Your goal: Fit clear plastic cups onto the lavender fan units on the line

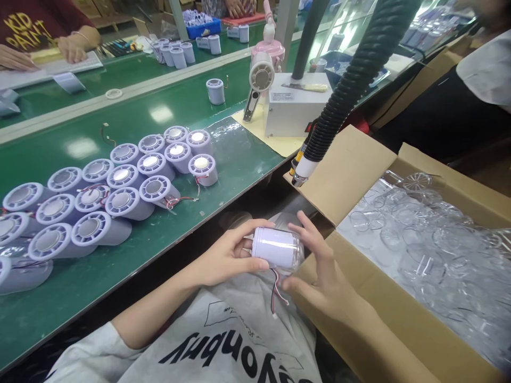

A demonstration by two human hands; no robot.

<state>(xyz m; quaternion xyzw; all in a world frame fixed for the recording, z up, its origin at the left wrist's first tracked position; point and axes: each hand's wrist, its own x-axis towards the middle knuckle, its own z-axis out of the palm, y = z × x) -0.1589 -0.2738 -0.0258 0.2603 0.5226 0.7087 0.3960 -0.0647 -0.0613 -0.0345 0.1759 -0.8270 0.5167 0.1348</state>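
Note:
My left hand grips a lavender cylindrical housing, thumb in front and fingers behind. The cylinder lies sideways above my lap, with a clear plastic piece around its right end. Red, black and white wires with small connectors hang below it. Close to that clear end is my right hand, its thumb and fingers spread apart; whether a fingertip touches the plastic I cannot tell. Many similar lavender housings stand in rows on the green bench to the left, some with wires showing.
At right, an open cardboard box holds clear plastic covers. A black corrugated hose hangs over the bench edge. Behind it are a grey-white metal box with a knife on top and a handheld fan. Other people work across the bench and at right.

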